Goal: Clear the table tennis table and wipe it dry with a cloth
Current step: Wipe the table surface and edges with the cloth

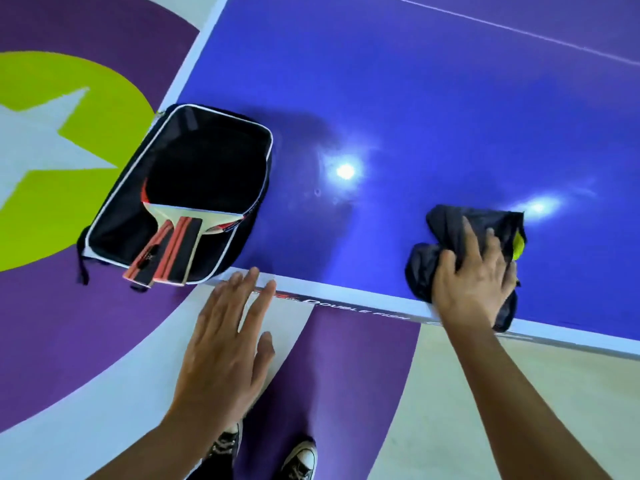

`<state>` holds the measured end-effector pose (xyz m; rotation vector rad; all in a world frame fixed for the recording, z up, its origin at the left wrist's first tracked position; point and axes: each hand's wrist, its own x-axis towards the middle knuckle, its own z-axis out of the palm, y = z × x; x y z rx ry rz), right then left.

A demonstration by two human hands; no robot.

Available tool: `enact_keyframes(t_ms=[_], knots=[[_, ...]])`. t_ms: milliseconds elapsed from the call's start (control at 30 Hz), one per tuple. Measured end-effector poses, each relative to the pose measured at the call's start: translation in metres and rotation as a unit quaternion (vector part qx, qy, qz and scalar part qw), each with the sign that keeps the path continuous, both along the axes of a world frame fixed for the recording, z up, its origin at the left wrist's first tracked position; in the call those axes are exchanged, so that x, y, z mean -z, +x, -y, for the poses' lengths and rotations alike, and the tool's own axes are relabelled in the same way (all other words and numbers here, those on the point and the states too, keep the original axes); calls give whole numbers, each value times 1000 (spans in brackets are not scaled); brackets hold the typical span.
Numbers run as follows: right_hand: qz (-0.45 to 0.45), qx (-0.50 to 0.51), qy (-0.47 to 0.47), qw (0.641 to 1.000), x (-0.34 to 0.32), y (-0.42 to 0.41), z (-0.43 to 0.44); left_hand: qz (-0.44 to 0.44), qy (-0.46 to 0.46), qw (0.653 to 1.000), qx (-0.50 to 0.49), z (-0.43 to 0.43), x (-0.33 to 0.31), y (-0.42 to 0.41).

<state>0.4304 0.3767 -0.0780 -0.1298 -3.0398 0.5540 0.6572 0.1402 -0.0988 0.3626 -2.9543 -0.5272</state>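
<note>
The blue table tennis table (pixel 433 109) fills the upper right. My right hand (pixel 474 271) lies with spread fingers on a crumpled dark cloth (pixel 450 226) with a yellow patch, near the table's front edge. My left hand (pixel 225 337) hovers flat with straight fingers, its fingertips at the white front edge, holding nothing. An open black paddle case (pixel 114 230) sits on the table's near left corner, overhanging it. In it lie two paddles (pixel 194 188) with red and black handles.
Small water drops (pixel 317 192) and lamp reflections show on the blue surface beside the case. Below lies a floor painted purple, white and lime green (pixel 52 341). My two dark sneakers (pixel 298 459) stand below the table's front edge.
</note>
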Motion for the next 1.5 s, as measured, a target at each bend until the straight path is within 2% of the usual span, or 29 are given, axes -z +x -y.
enact_keyframes(t_ms=[133, 200, 300, 467, 633, 833, 1000, 1100, 1233, 1333, 1400, 1500], knots=[[-9, -212, 11, 977, 8, 74, 90, 8, 75, 997, -15, -4, 5, 2], [-9, -265, 20, 964, 11, 72, 125, 25, 116, 992, -34, -10, 3, -1], [-2, -256, 31, 966, 11, 24, 155, 41, 133, 989, -52, -12, 2, -4], [46, -212, 17, 976, 4, -57, 202, 48, 114, 992, -28, -8, 8, -1], [66, -199, 25, 977, 1, -92, 243, 58, 83, 995, -22, -7, 6, 0], [15, -271, 17, 962, 5, -38, 207, 65, 78, 994, -34, -11, 3, 0], [-23, -287, -7, 958, 10, 36, 163, 84, 15, 996, -29, -8, -13, 0], [-17, -317, 0, 948, 10, 68, 146, 100, 7, 994, -39, -13, -22, 4], [-61, -363, -3, 930, 12, 89, 119, 113, 2, 993, -22, -10, -35, 22], [-82, -384, 33, 919, 12, 97, 99, 113, -4, 993, -28, -6, -52, 40], [-80, -368, 58, 924, 4, 105, 97, 117, -11, 993, -23, -8, -65, 52], [-29, -332, 34, 942, -17, 111, 106, 134, -22, 990, -27, -14, -85, 64]])
